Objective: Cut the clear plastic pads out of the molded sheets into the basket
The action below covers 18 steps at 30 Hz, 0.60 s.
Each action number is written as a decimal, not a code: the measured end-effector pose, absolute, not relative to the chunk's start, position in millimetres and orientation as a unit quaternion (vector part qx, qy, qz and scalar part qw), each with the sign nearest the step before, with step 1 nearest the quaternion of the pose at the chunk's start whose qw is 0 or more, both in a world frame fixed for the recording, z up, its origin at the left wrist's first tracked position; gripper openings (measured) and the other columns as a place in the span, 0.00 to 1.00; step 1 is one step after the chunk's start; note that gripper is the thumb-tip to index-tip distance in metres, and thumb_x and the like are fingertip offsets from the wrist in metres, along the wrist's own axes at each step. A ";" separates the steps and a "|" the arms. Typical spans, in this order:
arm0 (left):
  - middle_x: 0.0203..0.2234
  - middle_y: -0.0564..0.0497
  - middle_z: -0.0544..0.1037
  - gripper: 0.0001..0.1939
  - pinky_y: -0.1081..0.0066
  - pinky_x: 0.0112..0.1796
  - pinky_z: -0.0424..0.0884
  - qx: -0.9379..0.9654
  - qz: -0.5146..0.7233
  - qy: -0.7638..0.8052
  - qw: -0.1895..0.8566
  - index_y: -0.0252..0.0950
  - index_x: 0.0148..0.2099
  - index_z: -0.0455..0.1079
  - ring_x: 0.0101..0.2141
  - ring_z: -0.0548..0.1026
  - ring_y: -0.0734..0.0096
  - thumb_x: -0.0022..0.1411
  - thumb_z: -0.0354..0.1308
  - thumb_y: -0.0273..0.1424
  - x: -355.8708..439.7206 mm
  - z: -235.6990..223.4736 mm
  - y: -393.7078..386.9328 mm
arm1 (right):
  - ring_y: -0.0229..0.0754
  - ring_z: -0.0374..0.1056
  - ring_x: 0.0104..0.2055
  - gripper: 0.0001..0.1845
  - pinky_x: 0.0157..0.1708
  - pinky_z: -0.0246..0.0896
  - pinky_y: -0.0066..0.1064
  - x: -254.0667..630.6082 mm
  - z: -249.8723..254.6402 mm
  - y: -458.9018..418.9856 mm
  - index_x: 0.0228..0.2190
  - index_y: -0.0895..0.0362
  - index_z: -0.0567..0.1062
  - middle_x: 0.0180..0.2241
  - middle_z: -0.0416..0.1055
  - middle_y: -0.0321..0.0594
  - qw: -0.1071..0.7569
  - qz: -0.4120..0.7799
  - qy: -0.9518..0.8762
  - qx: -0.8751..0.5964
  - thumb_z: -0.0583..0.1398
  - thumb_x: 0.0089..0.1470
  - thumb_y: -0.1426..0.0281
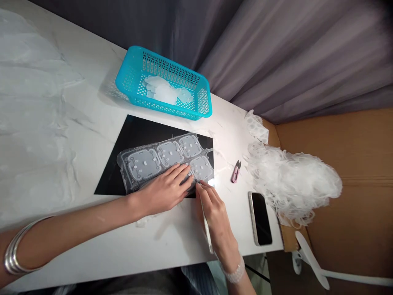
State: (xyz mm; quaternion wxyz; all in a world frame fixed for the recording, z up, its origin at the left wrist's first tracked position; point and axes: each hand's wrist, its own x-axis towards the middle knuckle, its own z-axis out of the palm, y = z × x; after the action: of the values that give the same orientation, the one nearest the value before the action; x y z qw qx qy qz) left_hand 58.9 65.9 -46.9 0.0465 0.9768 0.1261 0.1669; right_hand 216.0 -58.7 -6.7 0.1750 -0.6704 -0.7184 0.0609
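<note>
on the near side of the black mat (135,129), the right hand (216,211) reaches in from below with its wrist bent over the white table (123,246), its fingers bunched tightly round a slim pale tool (206,227). the tool slants back from the mat's near edge towards the body, and its tip is too small to make out beside the fingertips. a pale bracelet (236,272) circles that wrist, nearer than the mat.

from the left of the mat the other forearm stretches across the table, with silver bangles (12,258) high up on it. the left hand (167,188) lies palm down over the mat's near half, fingers extended and slightly spread, pressing on the translucent sheet (171,154) rather than gripping it. that sheet, with its rounded grey panels, lies aslant on the mat; the hand hides part of its nearer row.

right of the mat, towards the near side, lies a phone (262,218). pink snips (236,172) sit closer to the mat's right edge, and beyond them to the right a heap of white loops (297,180) spills against a cardboard box (353,164). left of the mat spreads whitish film (30,123). just behind the mat a turquoise basket (168,107) holds white pieces (166,92); a grey curtain (276,61) hangs farther back.
</note>
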 end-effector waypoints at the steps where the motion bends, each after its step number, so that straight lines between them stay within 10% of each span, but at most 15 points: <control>1: 0.60 0.32 0.69 0.21 0.53 0.60 0.62 0.977 0.166 0.122 0.044 0.25 0.61 0.66 0.61 0.67 0.47 0.72 0.47 0.32 58.7 -46.8 66.2 | 0.54 0.68 0.57 0.22 0.51 0.72 0.49 216.7 -7.8 -58.8 0.58 0.62 0.65 0.47 0.74 0.56 0.170 0.050 -0.727 -0.663 0.49 0.66 0.81; 14: 0.62 0.32 0.67 0.23 0.53 0.63 0.57 0.974 0.164 0.136 0.071 0.24 0.62 0.66 0.63 0.65 0.49 0.72 0.48 0.32 57.0 -49.6 65.3 | 0.52 0.54 0.69 0.26 0.63 0.60 0.51 220.8 -38.8 -34.4 0.64 0.60 0.61 0.63 0.62 0.58 0.205 0.073 -0.719 -0.659 0.48 0.67 0.78; 18: 0.63 0.32 0.65 0.23 0.51 0.62 0.57 0.973 0.162 0.141 0.084 0.26 0.64 0.64 0.63 0.63 0.48 0.72 0.47 0.32 55.1 -48.0 64.5 | 0.49 0.68 0.60 0.20 0.60 0.65 0.49 237.6 -29.0 -32.6 0.54 0.55 0.74 0.56 0.72 0.50 0.358 0.152 -0.597 -0.702 0.50 0.67 0.74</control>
State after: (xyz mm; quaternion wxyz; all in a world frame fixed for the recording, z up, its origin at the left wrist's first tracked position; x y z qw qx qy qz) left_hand 55.1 64.5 -48.0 0.0845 0.9730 0.1411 0.1620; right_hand 237.6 -32.6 -29.0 0.3585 -0.7015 -0.5970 0.1516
